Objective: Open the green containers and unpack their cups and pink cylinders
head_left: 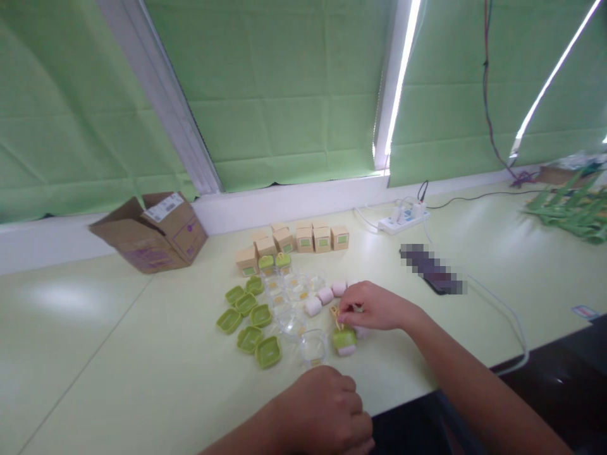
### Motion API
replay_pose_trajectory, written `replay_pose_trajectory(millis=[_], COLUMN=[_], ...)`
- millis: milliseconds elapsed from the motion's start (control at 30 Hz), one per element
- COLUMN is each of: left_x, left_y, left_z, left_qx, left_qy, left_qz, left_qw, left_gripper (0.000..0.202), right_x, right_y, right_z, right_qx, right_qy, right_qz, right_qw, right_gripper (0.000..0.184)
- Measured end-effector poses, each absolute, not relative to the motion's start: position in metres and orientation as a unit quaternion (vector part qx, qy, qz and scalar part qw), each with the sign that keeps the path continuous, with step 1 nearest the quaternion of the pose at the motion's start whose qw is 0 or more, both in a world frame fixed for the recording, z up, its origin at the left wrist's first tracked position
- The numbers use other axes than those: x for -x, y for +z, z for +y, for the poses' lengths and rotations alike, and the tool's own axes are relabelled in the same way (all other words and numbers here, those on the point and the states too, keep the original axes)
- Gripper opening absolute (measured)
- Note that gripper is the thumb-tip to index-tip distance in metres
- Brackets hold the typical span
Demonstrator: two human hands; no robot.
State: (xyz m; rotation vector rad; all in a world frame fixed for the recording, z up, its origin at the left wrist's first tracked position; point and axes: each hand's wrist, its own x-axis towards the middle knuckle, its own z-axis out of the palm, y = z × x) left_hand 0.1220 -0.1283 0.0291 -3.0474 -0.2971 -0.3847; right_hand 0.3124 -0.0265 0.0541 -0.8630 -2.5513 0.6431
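Observation:
My right hand (374, 306) pinches a yellow cord loop (335, 313) on top of a small green lid (344, 339), which sits on a pale pink piece (347, 350) on the table. Curled into a loose fist, my left hand (327, 407) is near the table's front edge; its palm side is hidden. Just beyond it stands a clear plastic cup (313, 346), one of several in a cluster. Pale pink cylinders (325, 296) lie in a row behind my right hand, partly covered by it. Several green square lids (268, 351) lie hollow side up to the left.
Small cardboard boxes (305, 239) stand at the back, with two green-topped assembled pieces (283, 262) before them. An open carton (165, 234) is at the back left. To the right are a phone (431, 270), a power strip (403, 220), a white cable (515, 316) and green strips (571, 212).

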Motion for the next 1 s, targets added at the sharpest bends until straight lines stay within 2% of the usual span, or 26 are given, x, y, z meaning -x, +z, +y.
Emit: replay_pose_trajectory(millis=[433, 1000], left_x=[-0.115, -0.104], left_y=[0.023, 0.032], left_z=[-0.113, -0.104], left_qx=[0.987, 0.98], left_qy=[-0.078, -0.049], left_qz=[-0.137, -0.192], left_qw=[0.016, 0.011], left_gripper=[0.024, 0.025], right_x=[-0.309, -0.312], right_y=[0.054, 0.055], right_z=[-0.031, -0.031], right_qx=[0.25, 0.261], right_qy=[0.174, 0.19], right_qz=[-0.946, -0.939], right_qw=[0.11, 0.123], right_gripper=[0.027, 0.024])
